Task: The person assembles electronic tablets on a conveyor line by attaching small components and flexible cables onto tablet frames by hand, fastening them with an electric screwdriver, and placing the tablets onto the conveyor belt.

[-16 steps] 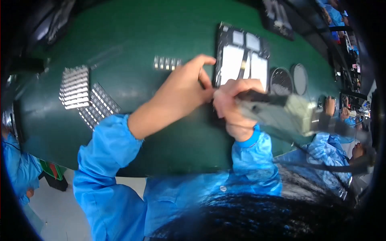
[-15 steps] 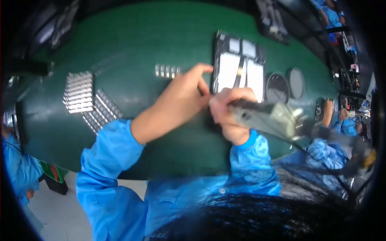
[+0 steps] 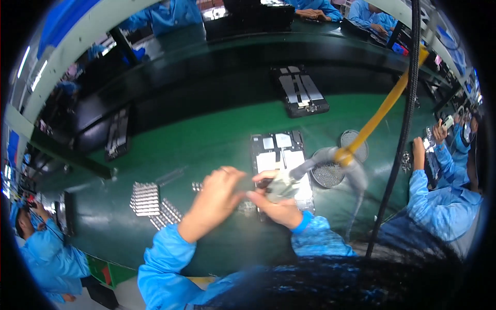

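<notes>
1. The right hand (image 3: 279,206) is wrapped around a grey handheld power tool (image 3: 283,184), its grip pressed shut on the tool's body; the tool's tip is blurred, so where it meets the work cannot be told exactly. If it stands tilted, I judge it could skid off its spot and scratch the board.

2. The left hand (image 3: 214,199) rests near the lower left corner of the flat dark panel (image 3: 281,168), fingers curled and close together. Whether they pinch a small part or simply steady the panel's edge cannot be told. If the hold is loose, the panel could slide on the green table (image 3: 206,139) under the tool's push.

3. A yellow hose (image 3: 385,103) and a black cable (image 3: 405,119) hang down from above toward the tool. Their pull could drag the tool sideways, in my judgement.

4. Small silvery parts (image 3: 146,199) lie in rows to the left of the left hand, with a short row (image 3: 197,186) near its knuckles. A sleeve sweeping across could scatter them.

5. The panel lies flat on the table just ahead of both hands: a dark rectangular frame with pale silvery plates set in it, its lower part hidden by the tool and the right hand.

6. Two round mesh dishes (image 3: 330,173) sit just right of the panel; a second similar panel (image 3: 300,93) lies farther back.
</notes>
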A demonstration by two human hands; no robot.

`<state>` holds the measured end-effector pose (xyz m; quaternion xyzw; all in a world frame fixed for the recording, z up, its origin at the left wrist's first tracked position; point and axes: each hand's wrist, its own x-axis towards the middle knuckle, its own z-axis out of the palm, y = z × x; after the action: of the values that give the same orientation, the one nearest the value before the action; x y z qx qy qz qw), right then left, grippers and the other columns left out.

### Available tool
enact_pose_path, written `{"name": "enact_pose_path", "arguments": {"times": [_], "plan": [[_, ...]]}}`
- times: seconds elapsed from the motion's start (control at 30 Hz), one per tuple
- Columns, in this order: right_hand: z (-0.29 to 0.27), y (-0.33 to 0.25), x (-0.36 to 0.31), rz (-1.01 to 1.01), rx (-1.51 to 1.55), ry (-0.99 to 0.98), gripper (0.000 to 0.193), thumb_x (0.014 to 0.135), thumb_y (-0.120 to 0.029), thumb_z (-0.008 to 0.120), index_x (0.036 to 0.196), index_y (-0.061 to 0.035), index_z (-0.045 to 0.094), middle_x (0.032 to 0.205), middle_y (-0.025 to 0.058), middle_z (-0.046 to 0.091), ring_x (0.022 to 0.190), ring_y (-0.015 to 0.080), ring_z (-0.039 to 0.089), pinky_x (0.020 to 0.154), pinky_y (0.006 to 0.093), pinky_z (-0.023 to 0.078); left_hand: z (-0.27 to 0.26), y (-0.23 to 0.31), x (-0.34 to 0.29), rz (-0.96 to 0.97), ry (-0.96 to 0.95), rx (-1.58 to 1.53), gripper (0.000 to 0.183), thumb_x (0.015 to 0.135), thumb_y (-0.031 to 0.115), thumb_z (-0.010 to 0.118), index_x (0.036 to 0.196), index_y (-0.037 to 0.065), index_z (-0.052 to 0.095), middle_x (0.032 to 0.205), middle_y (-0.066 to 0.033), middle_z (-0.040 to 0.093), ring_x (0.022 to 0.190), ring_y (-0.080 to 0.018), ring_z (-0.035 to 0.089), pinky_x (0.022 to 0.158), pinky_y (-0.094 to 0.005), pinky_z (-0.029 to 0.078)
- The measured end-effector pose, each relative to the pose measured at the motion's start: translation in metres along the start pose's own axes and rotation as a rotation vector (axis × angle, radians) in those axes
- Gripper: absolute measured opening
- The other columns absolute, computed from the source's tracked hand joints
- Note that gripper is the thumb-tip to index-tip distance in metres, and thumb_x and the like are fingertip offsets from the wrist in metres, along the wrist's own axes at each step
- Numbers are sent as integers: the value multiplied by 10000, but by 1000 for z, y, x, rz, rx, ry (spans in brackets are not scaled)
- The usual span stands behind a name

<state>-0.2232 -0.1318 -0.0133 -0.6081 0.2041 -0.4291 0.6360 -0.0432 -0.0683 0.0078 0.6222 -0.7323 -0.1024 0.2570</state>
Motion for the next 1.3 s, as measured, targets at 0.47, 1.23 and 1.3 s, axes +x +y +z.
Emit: {"name": "enact_pose_path", "arguments": {"times": [0.47,1.23,1.3], "plan": [[-180,-60,-4,-232,214,483,431,865,-47,649,1262,-16,482,599,-32,431,455,64,397,418,241,321,49,30,11,47,-55,312,653,844,463,681,1330,58,520,1380,-172,466,1284,-349,450,1100,-555,327],[-195,-62,-5,-225,173,416,282,870,-17,583,1143,6,515,609,-7,392,460,87,362,459,277,383,130,-1,237,-135,271,239,611,822,361,756,1314,79,530,1154,-237,595,1035,-433,565,916,-486,474],[-192,-60,-3,-242,175,396,283,868,-14,575,1143,3,514,617,-2,395,462,88,360,462,281,386,129,-6,240,-154,296,245,511,857,313,727,1268,63,554,1128,-234,616,1025,-428,584,904,-470,488]]}}
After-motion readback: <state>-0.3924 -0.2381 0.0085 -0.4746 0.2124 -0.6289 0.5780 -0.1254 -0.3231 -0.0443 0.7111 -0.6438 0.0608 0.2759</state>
